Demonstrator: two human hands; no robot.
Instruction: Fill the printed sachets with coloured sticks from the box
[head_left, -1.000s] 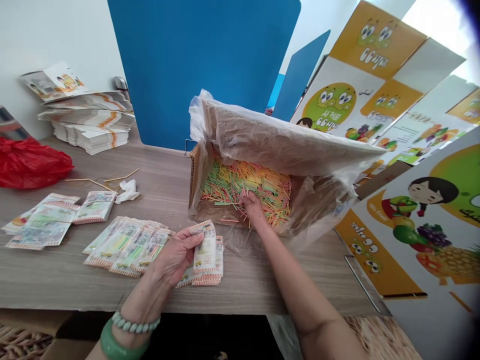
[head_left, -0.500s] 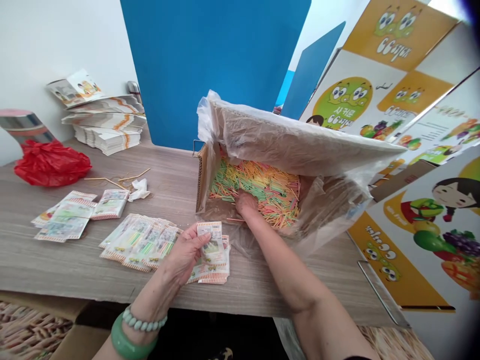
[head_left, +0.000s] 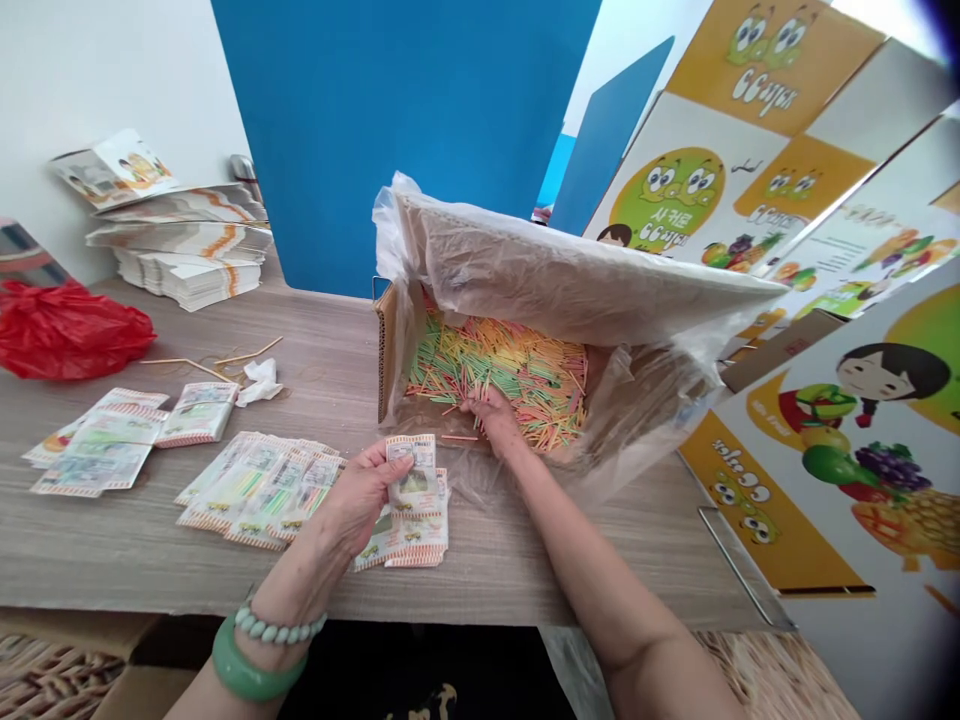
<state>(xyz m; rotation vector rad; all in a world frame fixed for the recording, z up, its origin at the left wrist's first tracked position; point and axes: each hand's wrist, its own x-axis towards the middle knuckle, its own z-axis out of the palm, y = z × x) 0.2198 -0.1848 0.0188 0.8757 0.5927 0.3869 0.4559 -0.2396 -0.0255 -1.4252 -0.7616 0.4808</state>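
Observation:
My left hand (head_left: 373, 487) pinches a small printed plastic packet (head_left: 414, 482) between thumb and fingers. Beneath it, more flat packets (head_left: 420, 545) lie on the table. Inside a cardboard box lined with clear plastic (head_left: 525, 255) is a heap of thin coloured sticks (head_left: 517, 350) in green, yellow, orange and pink. At the heap's near edge my right hand (head_left: 495, 420) is closed, with a few sticks at its fingertips. To the left, an overlapping row of packets (head_left: 255, 490) shows coloured sticks through clear windows.
Banded packet bundles (head_left: 199, 412), a crumpled tissue (head_left: 259, 382) and a red plastic bag (head_left: 71, 330) occupy the table's left side. Folded cartons (head_left: 187, 275) are stacked behind. A blue panel (head_left: 405, 130) rises at the back; printed boxes (head_left: 810, 430) stand on the right.
My right hand has come up slightly out of the stick heap, toward me, with sticks now showing at its fingers. My left hand keeps the packet. The view has shifted a little.

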